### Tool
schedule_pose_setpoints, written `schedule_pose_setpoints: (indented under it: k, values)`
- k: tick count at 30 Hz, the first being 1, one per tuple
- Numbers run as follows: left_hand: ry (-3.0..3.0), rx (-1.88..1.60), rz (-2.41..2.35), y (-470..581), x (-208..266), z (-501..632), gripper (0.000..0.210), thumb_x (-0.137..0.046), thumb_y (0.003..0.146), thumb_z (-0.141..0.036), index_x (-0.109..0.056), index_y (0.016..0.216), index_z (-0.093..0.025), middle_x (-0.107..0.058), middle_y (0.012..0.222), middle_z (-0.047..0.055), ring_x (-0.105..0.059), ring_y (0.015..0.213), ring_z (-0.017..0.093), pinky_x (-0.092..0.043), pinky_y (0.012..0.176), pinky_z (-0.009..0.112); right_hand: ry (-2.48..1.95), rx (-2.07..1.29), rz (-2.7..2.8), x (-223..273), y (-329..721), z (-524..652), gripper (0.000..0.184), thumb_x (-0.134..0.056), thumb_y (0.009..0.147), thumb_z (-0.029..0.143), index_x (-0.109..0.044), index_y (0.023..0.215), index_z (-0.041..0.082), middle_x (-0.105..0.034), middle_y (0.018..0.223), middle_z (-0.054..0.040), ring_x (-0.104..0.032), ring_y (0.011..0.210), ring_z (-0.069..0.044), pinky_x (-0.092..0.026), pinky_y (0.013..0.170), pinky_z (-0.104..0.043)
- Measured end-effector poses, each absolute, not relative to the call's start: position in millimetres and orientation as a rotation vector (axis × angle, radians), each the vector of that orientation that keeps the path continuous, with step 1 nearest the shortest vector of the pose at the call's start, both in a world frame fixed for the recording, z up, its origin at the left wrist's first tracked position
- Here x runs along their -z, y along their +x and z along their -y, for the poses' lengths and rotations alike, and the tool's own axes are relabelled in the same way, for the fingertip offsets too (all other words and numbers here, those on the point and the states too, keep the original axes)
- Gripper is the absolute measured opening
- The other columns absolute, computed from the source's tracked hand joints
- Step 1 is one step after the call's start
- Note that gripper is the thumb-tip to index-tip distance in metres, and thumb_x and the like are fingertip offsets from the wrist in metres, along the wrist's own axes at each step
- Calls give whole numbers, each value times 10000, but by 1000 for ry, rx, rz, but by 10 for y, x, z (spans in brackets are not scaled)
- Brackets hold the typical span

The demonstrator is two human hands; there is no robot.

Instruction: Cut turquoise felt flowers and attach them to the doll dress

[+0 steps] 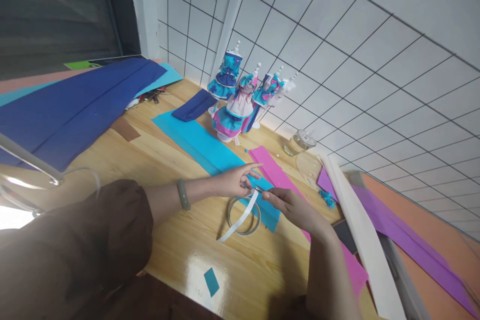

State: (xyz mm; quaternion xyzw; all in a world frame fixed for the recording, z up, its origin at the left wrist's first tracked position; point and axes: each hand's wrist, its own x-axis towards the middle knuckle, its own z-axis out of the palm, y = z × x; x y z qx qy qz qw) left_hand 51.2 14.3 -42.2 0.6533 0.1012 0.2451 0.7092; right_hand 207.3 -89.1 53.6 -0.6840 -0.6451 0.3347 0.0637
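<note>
My left hand (235, 181) is over the table, its index finger stretched out and the other fingers curled in at the upper end of a white tape strip (240, 221). That strip slants down across a tape roll (258, 220) lying flat on the wood. Facing it from the right, my right hand (287, 204) is closed on a small metal tool (259, 189) with a thin tip, which touches or nearly touches the strip's end. Whether the tool is tweezers or scissors I cannot tell. Under both hands runs a blue paper sheet (202, 142), with a pink paper strip (279, 172) beside it.
Several small dress stands (228, 77) with paper dresses are against the tiled wall. A clear jar (300, 142) stands right of them. Dark blue paper (86, 105) covers the left side; white (363, 230) and purple paper strips (405, 240) lie right. A teal scrap (212, 282) is near the front edge.
</note>
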Motion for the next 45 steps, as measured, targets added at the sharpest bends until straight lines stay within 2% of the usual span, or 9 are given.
schedule_pose_setpoints:
  k: [9,15,20,25,31,34,39,45]
  values:
    - [1577,-535,-243,503,432,-118,773,-593,698,-159,-200,1349,-297,-458,1180,112,-513,643,41,-439,566,206,-2132,-683,1856,-627,2114,899,432,-409,788,562,-570,722,166,-448,581,10,-381,532,-125,-297,483,-239]
    - [1573,-517,-250,510,412,-129,802,-616,655,-125,-228,1342,-268,-446,1205,127,-520,646,47,-428,550,193,-2017,-768,1830,-567,1937,845,365,-506,733,536,-579,774,181,-485,613,14,-407,545,-123,-316,488,-232]
    - [1579,-538,-260,507,402,-124,797,-607,648,-109,-245,1339,-272,-466,1183,113,-520,641,52,-422,536,191,-2019,-797,1642,-447,1800,817,223,-575,701,371,-567,803,174,-560,654,0,-461,550,-120,-356,498,-226]
    - [1548,-535,-250,497,407,-103,773,-586,681,-148,-216,1349,-273,-440,1215,126,-521,649,56,-431,525,193,-2059,-845,1541,-348,1863,790,270,-554,674,279,-588,910,152,-585,629,0,-486,528,-124,-370,504,-237]
    - [1564,-520,-234,479,420,-131,780,-552,663,-70,-234,1340,-290,-436,1224,126,-535,668,52,-428,545,181,-2152,-873,1535,-469,1855,824,159,-497,686,251,-618,734,160,-618,589,-10,-507,512,-128,-359,490,-232]
    - [1536,-515,-241,481,447,-168,788,-531,647,-39,-241,1334,-294,-435,1221,130,-559,668,64,-445,550,203,-2190,-872,1609,-568,1809,871,162,-483,694,247,-609,631,166,-599,557,0,-475,486,-114,-341,471,-223]
    - [1390,-457,-282,514,471,-202,741,-502,654,-41,-263,1322,-257,-422,1221,167,-598,624,90,-484,533,252,-2220,-952,1684,-669,1740,951,170,-497,707,272,-624,681,162,-563,533,16,-398,445,-93,-288,431,-215]
    - [1379,-444,-313,522,436,-194,703,-524,633,-51,-328,1288,-212,-445,1186,165,-587,675,109,-497,513,249,-2169,-1028,1787,-745,1688,1033,212,-453,769,288,-617,733,158,-566,576,8,-416,477,-96,-298,459,-217]
